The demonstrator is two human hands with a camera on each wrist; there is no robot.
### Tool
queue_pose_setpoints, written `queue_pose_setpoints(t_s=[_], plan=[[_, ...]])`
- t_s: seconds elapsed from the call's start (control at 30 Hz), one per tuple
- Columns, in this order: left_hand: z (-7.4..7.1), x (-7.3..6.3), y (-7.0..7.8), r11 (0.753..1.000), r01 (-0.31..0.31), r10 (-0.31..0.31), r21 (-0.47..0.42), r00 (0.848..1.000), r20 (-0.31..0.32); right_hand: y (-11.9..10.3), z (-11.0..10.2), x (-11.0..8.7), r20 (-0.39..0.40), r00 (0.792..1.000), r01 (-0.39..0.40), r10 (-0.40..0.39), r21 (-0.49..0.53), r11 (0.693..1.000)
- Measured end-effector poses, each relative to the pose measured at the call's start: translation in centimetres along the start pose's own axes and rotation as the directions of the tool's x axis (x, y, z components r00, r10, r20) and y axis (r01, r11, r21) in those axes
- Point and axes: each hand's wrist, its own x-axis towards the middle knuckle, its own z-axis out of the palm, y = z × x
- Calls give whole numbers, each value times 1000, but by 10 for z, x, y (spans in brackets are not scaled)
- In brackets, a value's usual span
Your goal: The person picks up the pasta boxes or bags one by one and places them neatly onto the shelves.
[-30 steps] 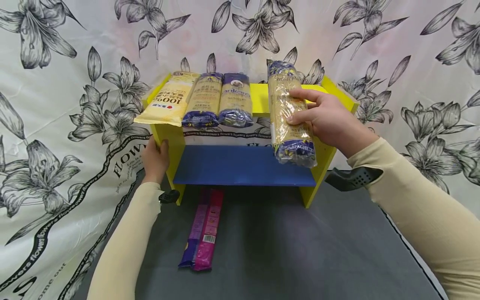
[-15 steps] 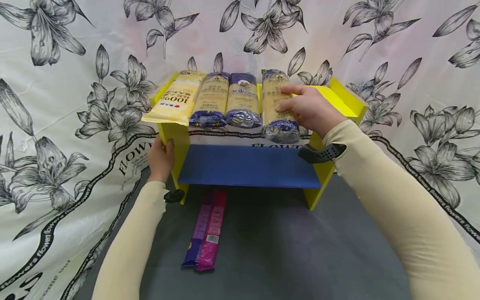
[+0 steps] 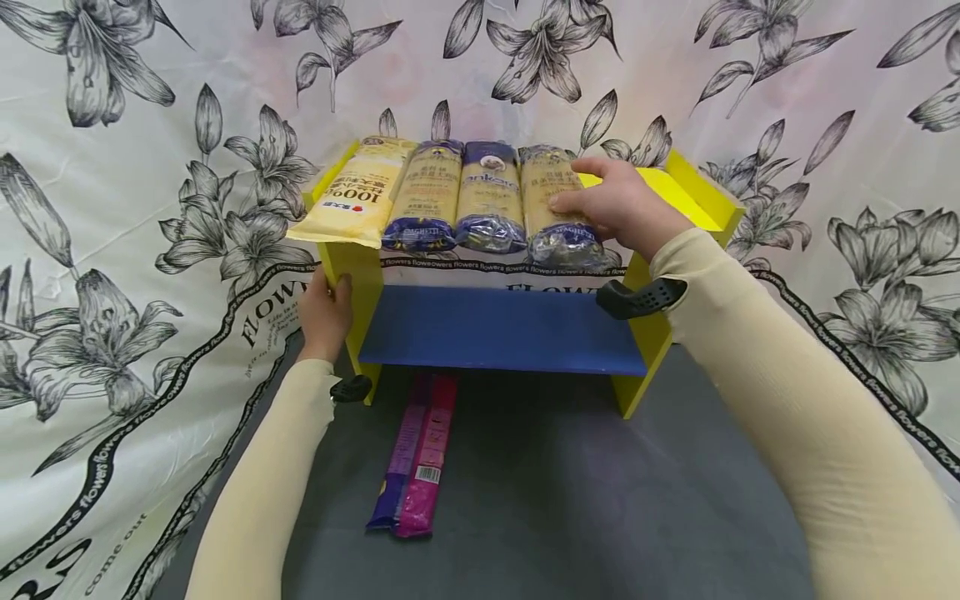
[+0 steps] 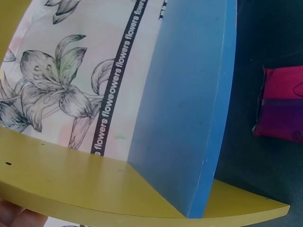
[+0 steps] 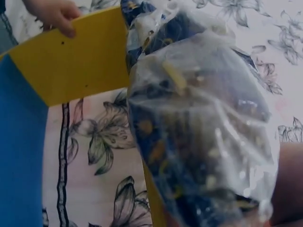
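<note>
My right hand [image 3: 626, 204] holds a spaghetti pack [image 3: 551, 196] at the right end of a row on the yellow top shelf [image 3: 678, 196]. In the right wrist view, the crinkled clear end of this spaghetti pack [image 5: 203, 118] fills the middle. To its left lie a blue-topped pasta pack [image 3: 489, 192], another spaghetti pack [image 3: 426, 192] and a flat yellow pasta bag [image 3: 356, 192]. My left hand [image 3: 325, 317] grips the yellow side panel [image 3: 356, 292] of the rack, thumb at its front edge. Only fingertips [image 4: 21, 218] of it show in the left wrist view.
A blue lower shelf [image 3: 498, 329] spans the rack between its side panels. On the grey floor cloth [image 3: 555, 500], a pink and purple packet [image 3: 416, 462] lies partly under the rack. Flower-printed cloth [image 3: 135, 208] hangs behind.
My right hand has moved the spaghetti pack left and back, down onto the top shelf beside the blue-topped pack. The left hand keeps its grip on the side panel.
</note>
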Motion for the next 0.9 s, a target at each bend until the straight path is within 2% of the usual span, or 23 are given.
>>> queue_pose_setpoints(t_s=[0.1,0.27,0.33,0.4,0.47,0.53,0.67,0.77,0.9], plan=[[1,0,0,1000,0,0,-1,1000,8,2,-2,0,43,999,8,-4,-86,996],[3,-2,1,1000,3,-3,-8,1000,9,8,-5,-6,95,995,60,-40,-223,973],[3,-3,1,1000,4,-4,-11,1000,10,11,-7,-13,84,992,116,-94,-311,943],[3,-3,0,1000,3,-3,-11,1000,11,15,-8,-23,78,983,184,-166,-417,890],[3,-3,0,1000,7,-7,-12,1000,12,20,-9,-34,101,962,269,-253,-497,825],[2,-2,-1,1000,9,-9,-12,1000,10,26,-8,-46,158,929,365,-334,-536,761],[1,0,-3,1000,-4,4,-16,1000,-2,41,-5,-63,258,850,523,-460,-517,677],[1,1,-3,1000,-18,18,-15,1000,-4,49,-3,-66,267,820,567,-507,-501,654],[2,0,-2,1000,-11,11,-20,1000,7,54,1,-61,260,812,578,-522,-481,660]])
